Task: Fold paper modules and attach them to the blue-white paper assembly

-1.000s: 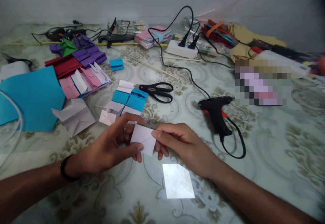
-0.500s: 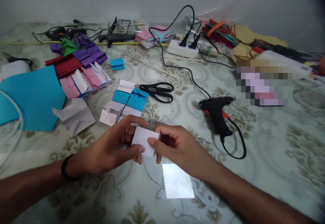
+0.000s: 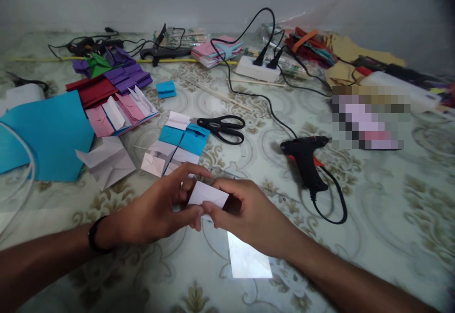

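Between both hands is a small folded white paper (image 3: 209, 195), tilted up off the table. My left hand (image 3: 167, 201), with a black band at its wrist, pinches the paper's left side, thumb in front and fingers behind. On the right side, my right hand (image 3: 245, 209) grips it, thumb across the lower front edge. Just beyond the hands lie folded blue paper pieces (image 3: 195, 138) and white ones, including a small white folded square (image 3: 152, 163). A larger creased white paper (image 3: 108, 161) rests to the left.
Black-handled scissors (image 3: 227, 128) lie beyond the hands. A corded black glue gun (image 3: 306, 161) stands on the right, near a white power strip (image 3: 258, 69). A blue sheet (image 3: 50, 138) and stacked coloured folded papers (image 3: 121, 114) are at left. A bright white patch (image 3: 250, 258) shows below the hands.
The white paper has tipped, and a diagonal fold line now shows on it. My right thumb has slid down and left to its lower edge. The view has shifted slightly.
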### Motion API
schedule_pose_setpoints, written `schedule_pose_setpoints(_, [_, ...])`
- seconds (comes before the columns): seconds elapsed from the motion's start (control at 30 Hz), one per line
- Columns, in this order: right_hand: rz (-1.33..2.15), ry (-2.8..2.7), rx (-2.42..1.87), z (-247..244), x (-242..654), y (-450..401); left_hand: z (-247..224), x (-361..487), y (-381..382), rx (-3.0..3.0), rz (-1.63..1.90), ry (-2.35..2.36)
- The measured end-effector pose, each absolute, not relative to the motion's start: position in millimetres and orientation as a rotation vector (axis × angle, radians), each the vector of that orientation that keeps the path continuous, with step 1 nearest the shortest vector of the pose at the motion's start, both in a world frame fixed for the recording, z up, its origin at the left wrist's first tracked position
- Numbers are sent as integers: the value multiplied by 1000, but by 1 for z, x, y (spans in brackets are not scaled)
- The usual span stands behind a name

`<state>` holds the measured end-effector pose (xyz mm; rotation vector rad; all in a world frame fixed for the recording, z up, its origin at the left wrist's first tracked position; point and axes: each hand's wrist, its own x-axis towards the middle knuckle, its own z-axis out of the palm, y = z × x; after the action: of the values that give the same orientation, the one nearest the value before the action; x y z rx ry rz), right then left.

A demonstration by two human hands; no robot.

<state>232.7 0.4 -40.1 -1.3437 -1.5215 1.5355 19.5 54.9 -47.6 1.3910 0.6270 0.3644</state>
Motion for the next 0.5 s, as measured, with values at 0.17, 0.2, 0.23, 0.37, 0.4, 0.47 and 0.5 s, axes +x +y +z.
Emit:
schedule_pose_setpoints(0.17, [1488, -1505, -1404, -43, 231, 0, -49, 21, 54, 1428, 362, 641])
schedule_pose_setpoints(0.2, [1498, -1494, -1422, -43, 231, 0, -48, 21, 53, 1446, 354, 648])
schedule_pose_setpoints(0.23, [1506, -1490, -1436, -44, 231, 0, -48, 22, 53, 1461, 347, 654])
schedule_pose_setpoints(0.37, [1477, -1525, -1452, -44, 231, 0, -45, 23, 53, 1466, 308, 672])
schedule_pose_setpoints(0.4, [1474, -1537, -1444, -43, 231, 1, -44, 23, 53, 1459, 303, 674])
schedule_pose_setpoints(0.47, [1480, -1549, -1423, -42, 232, 1, -44, 23, 53, 1436, 300, 673])
schedule_pose_setpoints(0.5, [1481, -1551, -1418, -41, 232, 1, -44, 22, 53, 1424, 302, 670])
